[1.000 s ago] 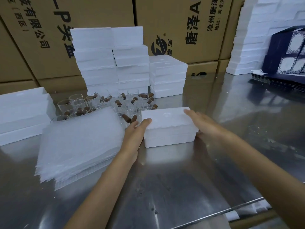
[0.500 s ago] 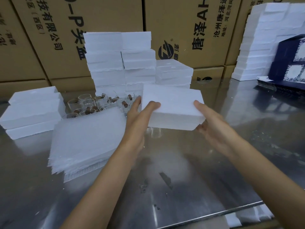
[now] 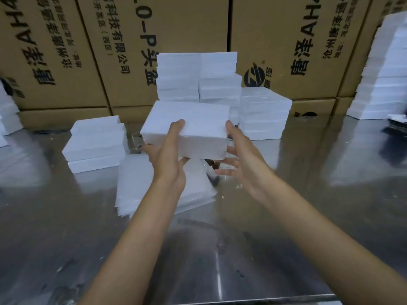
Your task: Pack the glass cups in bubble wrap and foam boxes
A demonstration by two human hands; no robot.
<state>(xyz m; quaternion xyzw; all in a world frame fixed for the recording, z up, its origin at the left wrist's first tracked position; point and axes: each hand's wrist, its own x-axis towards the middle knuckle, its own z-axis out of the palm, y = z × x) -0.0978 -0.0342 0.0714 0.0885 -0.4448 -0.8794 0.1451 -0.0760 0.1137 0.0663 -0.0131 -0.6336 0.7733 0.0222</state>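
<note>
1. Far left on the steel table (image 3: 66, 227): a short stack of foam boxes (image 3: 97, 144), well apart from my hands. Just beside it, a pile of bubble-wrap sheets (image 3: 141, 183) lies under my left forearm.
2. My left hand (image 3: 165, 155) grips the closed foam box (image 3: 187, 126), held in the air above the table in front of the tall foam stacks (image 3: 198, 78): thumb over the top face, fingers curled beneath the near left corner.
3. Handling, my estimate: the foam is light and stiff but crumbly and easily dented; take it by the flat faces near the edges and squeeze gently.
4. My right hand (image 3: 240, 155) has its thumb against the box's right edge and fingers spread loose below it, clasping nothing.
5. Glass cups (image 3: 136, 137): mostly hidden behind the box.
</note>
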